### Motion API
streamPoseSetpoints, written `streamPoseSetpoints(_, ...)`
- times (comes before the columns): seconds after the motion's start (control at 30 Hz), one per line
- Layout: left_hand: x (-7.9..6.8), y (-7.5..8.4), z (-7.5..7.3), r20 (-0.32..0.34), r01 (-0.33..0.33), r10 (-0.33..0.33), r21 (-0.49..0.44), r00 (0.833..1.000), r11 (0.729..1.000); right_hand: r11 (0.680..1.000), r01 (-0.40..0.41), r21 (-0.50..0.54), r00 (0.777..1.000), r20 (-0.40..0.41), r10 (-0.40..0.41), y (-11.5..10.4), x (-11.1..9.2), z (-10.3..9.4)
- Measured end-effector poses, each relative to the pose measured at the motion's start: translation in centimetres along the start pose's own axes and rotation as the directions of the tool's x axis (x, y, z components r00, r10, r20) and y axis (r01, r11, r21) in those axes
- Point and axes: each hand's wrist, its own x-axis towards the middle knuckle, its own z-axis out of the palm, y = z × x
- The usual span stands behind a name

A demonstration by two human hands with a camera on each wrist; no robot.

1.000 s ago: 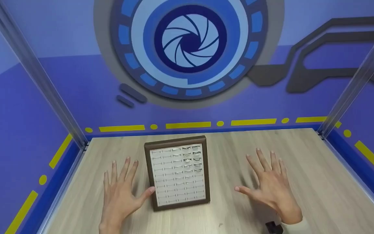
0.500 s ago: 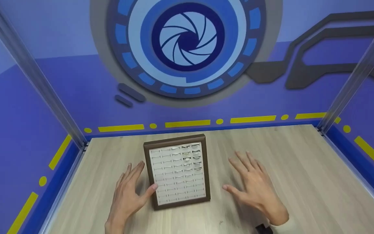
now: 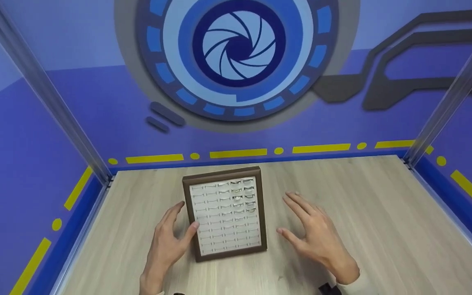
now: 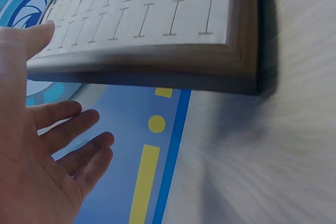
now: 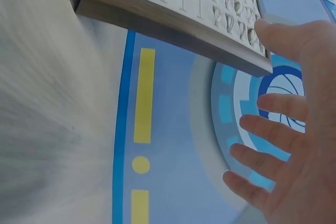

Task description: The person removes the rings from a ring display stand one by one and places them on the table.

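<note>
A ring display board (image 3: 228,213) with a brown frame and white slotted face stands propped up, leaning back, on the wooden table. Several silver-coloured rings (image 3: 248,196) sit in its slots toward the upper right; the lower rows show bare slits. My left hand (image 3: 168,241) is at the board's left side, fingers relaxed, its thumb tip overlapping the frame's edge and its other fingertips just left of the frame. In the left wrist view that hand (image 4: 47,145) grips nothing. My right hand (image 3: 320,237) hovers a short way right of the board, thumb and fingers apart, holding nothing.
The pale wooden table (image 3: 375,213) extends around the board. Blue printed panels (image 3: 285,123) with yellow dashes close off the back and sides, joined by metal corner posts (image 3: 51,98). Dark wrist devices (image 3: 329,289) show at the bottom edge.
Both hands have come inward toward the board, the right one moving left and the left one slightly right, with their fingers less spread. The board has stayed in place.
</note>
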Motion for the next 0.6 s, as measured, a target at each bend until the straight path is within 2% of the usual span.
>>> streamPoseSetpoints(0.3, 0.2, 0.2, -0.2, -0.051, -0.061, 0.058, -0.064, 0.997, 0.996, 0.999, 0.049, 0.018, 0.997, -0.054, -0.048, -0.4, 0.3, 0.5)
streamPoseSetpoints(0.6, 0.1, 0.1, -0.3, -0.045, -0.032, 0.028, -0.091, 0.999, 0.995, 0.987, 0.129, 0.097, 0.986, -0.116, -0.118, -1.4, 1.6, 1.5)
